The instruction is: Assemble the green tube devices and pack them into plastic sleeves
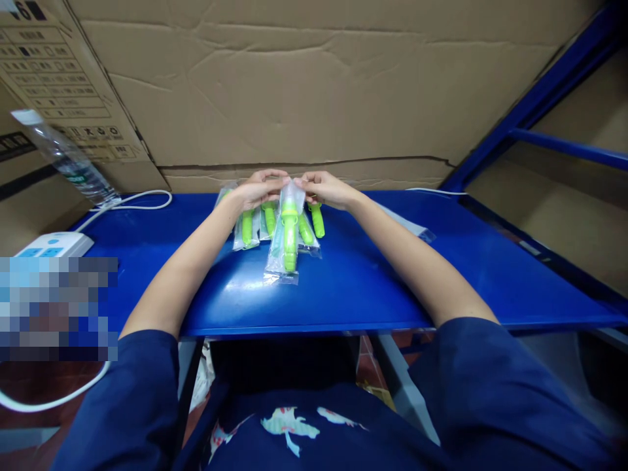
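A clear plastic bag with a bright green, stick-shaped item inside hangs between my two hands over the blue table. My left hand pinches the bag's top edge from the left. From the right, my right hand grips the same edge, fingers close together. Just behind lie several more bagged green items, side by side on the tabletop; their upper ends are partly hidden by my hands. What exactly the green items are, I cannot tell.
The blue table backs onto a cardboard wall. At the left stand a tilted water bottle and a white power strip with its cable. A flat plastic bag lies right of my hands. A blue metal frame rises at the right.
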Demonstrator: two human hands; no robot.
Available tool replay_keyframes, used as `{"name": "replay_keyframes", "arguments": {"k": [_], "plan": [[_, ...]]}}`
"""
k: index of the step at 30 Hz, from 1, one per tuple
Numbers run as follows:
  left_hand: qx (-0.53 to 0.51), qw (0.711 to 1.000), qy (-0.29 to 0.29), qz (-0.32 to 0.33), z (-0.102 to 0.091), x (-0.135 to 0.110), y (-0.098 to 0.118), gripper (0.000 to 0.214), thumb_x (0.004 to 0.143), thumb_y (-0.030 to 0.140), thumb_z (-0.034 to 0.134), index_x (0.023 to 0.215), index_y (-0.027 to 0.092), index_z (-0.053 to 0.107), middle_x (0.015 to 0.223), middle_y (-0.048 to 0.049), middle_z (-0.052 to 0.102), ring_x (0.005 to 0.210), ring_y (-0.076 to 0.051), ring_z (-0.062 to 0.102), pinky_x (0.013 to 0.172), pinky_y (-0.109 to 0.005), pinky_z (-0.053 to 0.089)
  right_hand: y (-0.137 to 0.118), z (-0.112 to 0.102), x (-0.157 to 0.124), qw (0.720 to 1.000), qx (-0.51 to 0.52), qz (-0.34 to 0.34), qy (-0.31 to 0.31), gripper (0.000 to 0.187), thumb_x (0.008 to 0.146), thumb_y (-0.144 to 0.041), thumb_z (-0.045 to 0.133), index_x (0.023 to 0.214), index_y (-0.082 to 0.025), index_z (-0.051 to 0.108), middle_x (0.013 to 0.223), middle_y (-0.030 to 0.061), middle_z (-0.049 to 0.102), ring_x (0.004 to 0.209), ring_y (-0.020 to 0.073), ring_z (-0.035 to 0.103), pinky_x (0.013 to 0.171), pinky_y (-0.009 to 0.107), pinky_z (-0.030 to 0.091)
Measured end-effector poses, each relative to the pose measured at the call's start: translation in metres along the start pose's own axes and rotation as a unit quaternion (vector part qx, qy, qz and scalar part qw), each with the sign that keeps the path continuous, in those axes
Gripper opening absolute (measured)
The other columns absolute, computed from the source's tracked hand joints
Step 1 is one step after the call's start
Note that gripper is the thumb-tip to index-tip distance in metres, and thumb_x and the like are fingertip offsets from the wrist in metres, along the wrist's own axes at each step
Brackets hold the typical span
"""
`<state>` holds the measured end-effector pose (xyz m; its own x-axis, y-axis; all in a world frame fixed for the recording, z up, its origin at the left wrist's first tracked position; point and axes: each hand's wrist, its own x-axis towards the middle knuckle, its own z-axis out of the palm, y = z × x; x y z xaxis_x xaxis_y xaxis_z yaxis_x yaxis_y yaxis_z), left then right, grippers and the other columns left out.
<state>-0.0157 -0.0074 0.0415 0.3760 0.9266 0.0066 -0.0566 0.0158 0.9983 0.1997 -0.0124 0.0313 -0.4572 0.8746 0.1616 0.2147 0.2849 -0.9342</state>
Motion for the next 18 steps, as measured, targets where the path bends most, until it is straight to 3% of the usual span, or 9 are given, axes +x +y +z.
{"name": "replay_keyframes", "arguments": {"k": [2,6,10,14,18], "plan": [[0.013,0.999,-0.033,-0.011,0.001,-0.001,-0.001,0.011,0.097,0.025,0.072,0.099,0.014,0.07,0.093,-0.0057,0.075,0.089,-0.012,0.071,0.089,-0.023,0.054,-0.001,-0.001,-0.001,1.0,0.011,-0.012,-0.006,0.066,0.065,-0.079,0.085,0.074,-0.024,0.051,0.06,-0.0028,0.052,0.053,0.0107,0.045,0.049,0.026,0.038],[0.07,0.993,-0.096,-0.022,0.005,-0.004,-0.003,0.035,0.094,0.048,0.074,0.094,0.013,0.073,0.084,-0.0053,0.072,0.075,-0.011,0.067,0.071,-0.021,0.051,-0.003,0.002,-0.001,0.998,0.049,-0.038,-0.005,0.065,0.066,-0.076,0.086,0.074,-0.022,0.05,0.063,-0.0038,0.054,0.053,0.0089,0.045,0.049,0.024,0.036],[0.07,0.99,-0.124,0.012,0.004,-0.002,-0.005,0.038,0.094,0.051,0.074,0.095,0.014,0.072,0.073,-0.0008,0.064,0.06,-0.008,0.056,0.058,-0.021,0.041,-0.006,0.005,-0.004,0.994,0.088,-0.036,-0.045,0.061,0.076,-0.075,0.08,0.079,-0.02,0.054,0.067,-0.003,0.055,0.057,0.0082,0.048,0.05,0.022,0.041],[0.065,0.982,-0.168,0.047,0.0,0.004,-0.009,0.04,0.093,0.053,0.074,0.092,0.014,0.069,0.07,0.0007,0.062,0.057,-0.007,0.053,0.055,-0.02,0.038,-0.009,0.004,-0.007,0.991,0.1,-0.03,-0.087,0.063,0.067,-0.069,0.089,0.085,-0.017,0.059,0.073,-0.0022,0.06,0.062,0.008,0.053,0.054,0.02,0.045],[0.06,0.978,-0.177,0.096,0.001,0.008,-0.012,0.041,0.091,0.052,0.076,0.087,0.012,0.07,0.073,-0.0005,0.066,0.061,-0.007,0.056,0.057,-0.02,0.039,-0.004,-0.001,-0.003,0.991,0.082,-0.064,-0.084,0.063,0.066,-0.069,0.09,0.082,-0.016,0.06,0.071,-0.0023,0.061,0.061,0.0072,0.052,0.056,0.02,0.045]]}}
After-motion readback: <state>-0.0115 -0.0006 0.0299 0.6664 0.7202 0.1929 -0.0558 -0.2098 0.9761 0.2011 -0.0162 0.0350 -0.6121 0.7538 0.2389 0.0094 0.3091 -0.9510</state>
